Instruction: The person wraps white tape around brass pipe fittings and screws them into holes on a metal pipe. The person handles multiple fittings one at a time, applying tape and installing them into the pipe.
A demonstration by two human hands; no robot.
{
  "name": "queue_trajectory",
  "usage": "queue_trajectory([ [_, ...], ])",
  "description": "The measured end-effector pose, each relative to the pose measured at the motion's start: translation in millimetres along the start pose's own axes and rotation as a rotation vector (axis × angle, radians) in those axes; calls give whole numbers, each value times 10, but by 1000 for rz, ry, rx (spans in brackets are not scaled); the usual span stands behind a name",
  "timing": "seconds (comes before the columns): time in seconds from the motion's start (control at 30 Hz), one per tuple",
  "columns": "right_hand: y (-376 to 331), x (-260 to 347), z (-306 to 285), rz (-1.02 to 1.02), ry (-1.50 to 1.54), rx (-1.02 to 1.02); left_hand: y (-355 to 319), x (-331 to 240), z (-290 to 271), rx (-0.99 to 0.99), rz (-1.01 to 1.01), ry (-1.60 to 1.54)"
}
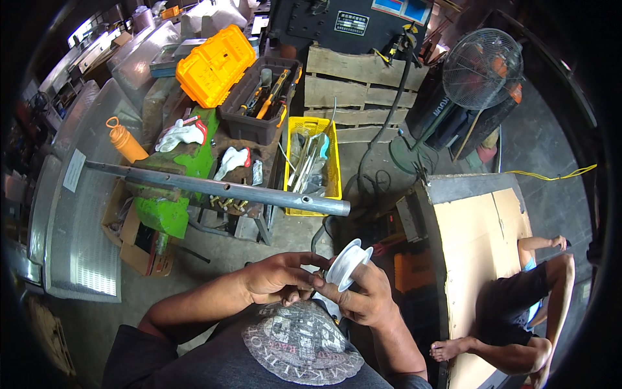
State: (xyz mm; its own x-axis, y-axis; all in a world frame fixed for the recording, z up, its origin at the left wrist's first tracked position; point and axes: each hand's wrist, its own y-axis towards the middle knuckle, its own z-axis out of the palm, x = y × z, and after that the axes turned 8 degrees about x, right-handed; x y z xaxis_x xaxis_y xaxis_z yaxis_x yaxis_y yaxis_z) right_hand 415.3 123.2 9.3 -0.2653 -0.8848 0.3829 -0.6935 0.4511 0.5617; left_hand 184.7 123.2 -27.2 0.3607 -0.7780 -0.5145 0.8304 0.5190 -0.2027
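Note:
In front of my chest my two hands are close together. My right hand [363,295] is closed around a white spool of thin tape [346,264], tilted with its flanges facing sideways. My left hand [280,277] pinches beside the spool, its fingertips meeting those of the right hand; the small thing between them is mostly hidden. Beyond my hands, a long grey metal pipe [249,192] with holes along it and a threaded end lies across a green vise [162,211]. Several brass fittings [228,203] stand on the bench just behind the pipe.
White gloves [183,135], an orange bottle [127,142] and an open toolbox [254,123] with an orange lid are around the bench. A yellow crate [335,170] holds rods. At right, a person [518,324] is on a cardboard-covered surface [476,259]; a fan [483,68] stands behind.

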Motion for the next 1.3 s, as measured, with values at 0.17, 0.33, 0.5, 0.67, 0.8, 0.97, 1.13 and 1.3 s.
queue_trajectory([
  [0.17,37,27,0,74,4,15,-54,26,60,-19,76,202],
  [0.33,-13,4,59,217,31,31,-45,-8,153,-109,129,476],
  [0.5,-7,19,52,258,36,88,-32,79,44,-136,113,577],
  [0.67,-43,-26,64,303,79,59,-61,38,25,-50,106,744],
  [0.8,-47,-9,51,317,90,70,-68,4,52,-28,48,758],
  [0.97,-67,-37,38,309,90,95,-85,19,-50,102,29,636],
  [1.13,-80,-65,22,294,170,61,-113,23,-17,167,32,506],
  [1.3,-138,-42,93,343,258,42,-132,66,-74,172,-19,413],
])
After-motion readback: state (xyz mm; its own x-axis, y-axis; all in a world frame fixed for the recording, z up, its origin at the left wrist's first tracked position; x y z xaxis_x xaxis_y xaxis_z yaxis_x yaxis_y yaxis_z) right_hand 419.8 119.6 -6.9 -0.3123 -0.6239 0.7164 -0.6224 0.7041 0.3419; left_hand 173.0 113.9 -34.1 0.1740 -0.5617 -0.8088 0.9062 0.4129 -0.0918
